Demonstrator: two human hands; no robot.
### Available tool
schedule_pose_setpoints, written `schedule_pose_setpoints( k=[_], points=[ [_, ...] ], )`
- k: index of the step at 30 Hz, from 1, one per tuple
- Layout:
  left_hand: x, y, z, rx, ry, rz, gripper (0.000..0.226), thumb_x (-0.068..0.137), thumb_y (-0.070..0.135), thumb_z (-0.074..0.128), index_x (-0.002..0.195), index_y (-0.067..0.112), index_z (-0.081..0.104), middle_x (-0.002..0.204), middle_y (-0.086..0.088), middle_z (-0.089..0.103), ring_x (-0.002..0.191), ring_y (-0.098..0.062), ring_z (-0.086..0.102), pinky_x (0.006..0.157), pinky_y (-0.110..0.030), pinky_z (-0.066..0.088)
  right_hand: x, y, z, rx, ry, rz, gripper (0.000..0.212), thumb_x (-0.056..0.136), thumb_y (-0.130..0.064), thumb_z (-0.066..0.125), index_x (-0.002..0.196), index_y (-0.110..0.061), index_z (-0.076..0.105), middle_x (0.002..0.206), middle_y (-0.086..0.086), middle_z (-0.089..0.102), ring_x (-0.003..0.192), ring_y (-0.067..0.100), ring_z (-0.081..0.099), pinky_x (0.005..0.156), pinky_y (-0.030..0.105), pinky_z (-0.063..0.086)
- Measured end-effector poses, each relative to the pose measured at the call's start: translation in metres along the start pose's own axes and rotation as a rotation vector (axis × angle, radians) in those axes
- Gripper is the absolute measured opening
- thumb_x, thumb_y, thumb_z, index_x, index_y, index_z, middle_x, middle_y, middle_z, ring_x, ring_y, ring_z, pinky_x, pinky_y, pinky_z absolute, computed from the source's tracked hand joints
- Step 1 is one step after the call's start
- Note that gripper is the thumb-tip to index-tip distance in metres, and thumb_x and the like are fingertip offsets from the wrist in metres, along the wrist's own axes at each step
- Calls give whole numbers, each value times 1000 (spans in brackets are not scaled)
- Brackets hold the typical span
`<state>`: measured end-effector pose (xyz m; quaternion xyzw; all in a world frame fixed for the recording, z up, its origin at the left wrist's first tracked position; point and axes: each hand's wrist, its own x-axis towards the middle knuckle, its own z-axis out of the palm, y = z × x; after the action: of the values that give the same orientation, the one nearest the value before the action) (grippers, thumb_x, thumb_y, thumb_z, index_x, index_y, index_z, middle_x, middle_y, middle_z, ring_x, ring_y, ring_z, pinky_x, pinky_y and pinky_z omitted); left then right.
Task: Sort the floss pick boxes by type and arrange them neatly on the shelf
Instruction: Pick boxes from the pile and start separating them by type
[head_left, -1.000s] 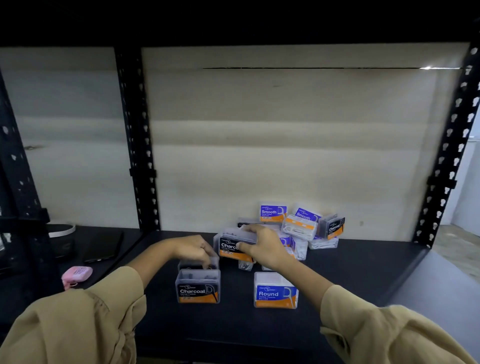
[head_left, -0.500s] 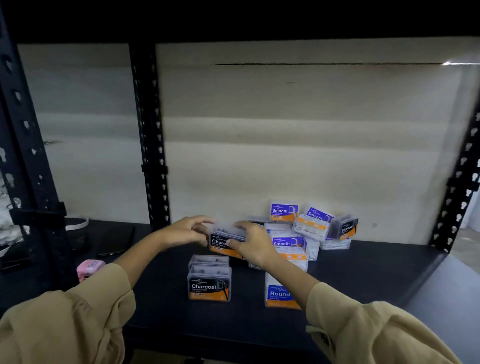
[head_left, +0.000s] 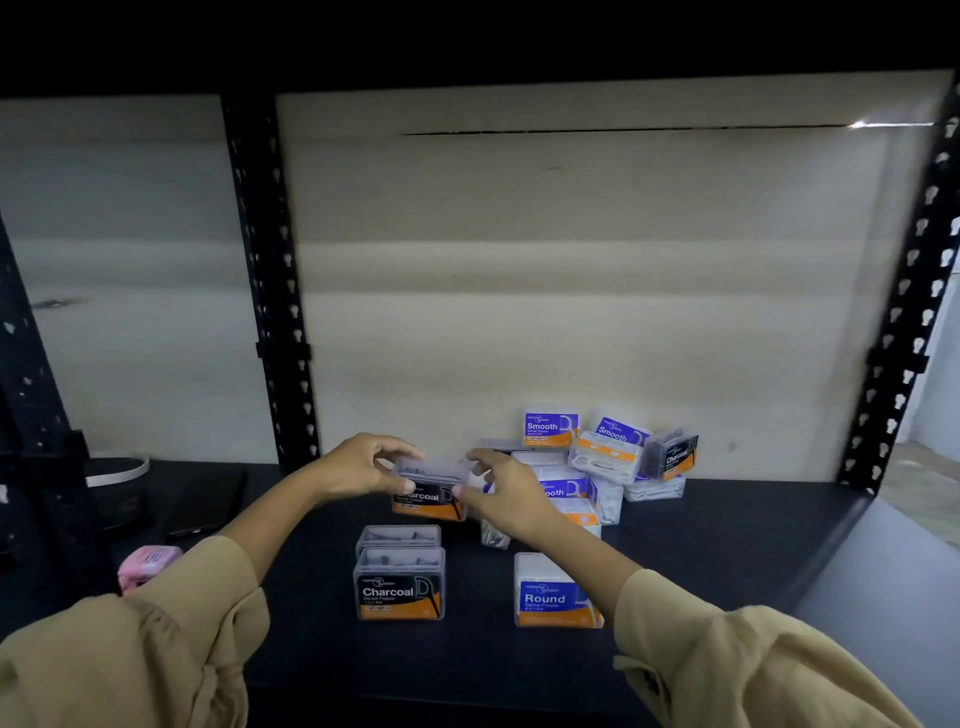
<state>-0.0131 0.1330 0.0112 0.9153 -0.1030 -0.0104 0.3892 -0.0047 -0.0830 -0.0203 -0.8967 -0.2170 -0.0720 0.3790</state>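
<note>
Both hands hold one black-and-orange Charcoal floss pick box (head_left: 429, 493) just above the dark shelf (head_left: 727, 545). My left hand (head_left: 363, 467) grips its left end and my right hand (head_left: 506, 493) its right end. Nearer me stand two Charcoal boxes in a row, the front Charcoal box (head_left: 400, 584) and the rear Charcoal box (head_left: 399, 535). A blue Round box (head_left: 553, 592) stands to their right, partly behind my right forearm. A loose pile of boxes (head_left: 602, 457) lies at the back, with purple Smooth boxes and one Charcoal box (head_left: 672, 454).
Black perforated uprights stand at the left upright (head_left: 270, 291) and the right upright (head_left: 904, 322). A pale board closes the back. On the neighbouring shelf to the left lie a pink case (head_left: 148, 564), a dark phone (head_left: 208, 499) and a round dark object (head_left: 117, 483).
My left hand left the two standing Charcoal boxes and joined my right hand on the Charcoal box taken from the pile, which has lifted and shifted left. The camera moved slightly.
</note>
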Motion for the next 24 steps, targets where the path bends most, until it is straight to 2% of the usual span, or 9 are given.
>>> schedule_pose_setpoints(
  k=[3,6,9,14,16,20,24],
  points=[
    [1,-10,-2,-21,5,-60,34,79,13,75,105,30,63,109,8,62,100,-9,59,94,-26,44,-1,26,-15,-55,9,58,48,89,-26,58,134,-14,47,128,9,57,116,22,54,93,27,41],
    [1,-19,-1,-44,3,-109,33,79,10,74,106,26,64,104,12,64,97,-5,59,84,-18,45,-3,53,-32,-150,-14,143,46,90,-22,55,134,-15,46,136,7,52,123,22,50,100,31,41],
    [2,-30,1,-72,2,-144,30,78,8,75,100,27,67,103,6,69,99,-10,63,82,-19,48,-4,74,-45,-290,-97,187,52,89,-23,59,138,-15,41,142,6,46,129,21,44,106,32,37],
    [5,-39,5,-101,-20,-201,31,76,7,76,102,24,69,100,4,70,94,-11,64,72,-18,48,-7,93,-54,-429,-215,188,67,82,-31,67,140,-20,36,146,4,38,134,21,36,111,36,32],
    [5,-42,6,-102,-34,-228,31,77,9,75,103,25,69,103,3,70,97,-14,63,76,-23,51,-7,96,-55,-478,-243,159,72,79,-34,71,140,-22,36,146,3,37,134,20,35,111,35,31],
    [5,-46,7,-106,-66,-266,31,70,17,77,98,28,72,107,0,70,106,-20,62,94,-40,50,-6,99,-53,-542,-285,116,78,75,-37,73,142,-23,34,149,2,35,137,20,32,112,38,32],
    [2,-44,7,-125,-96,-285,39,60,26,74,99,28,72,111,-1,69,110,-22,62,96,-44,49,-4,101,-53,-551,-272,118,74,78,-33,72,141,-24,35,148,2,37,136,20,35,112,38,32]
  ],
)
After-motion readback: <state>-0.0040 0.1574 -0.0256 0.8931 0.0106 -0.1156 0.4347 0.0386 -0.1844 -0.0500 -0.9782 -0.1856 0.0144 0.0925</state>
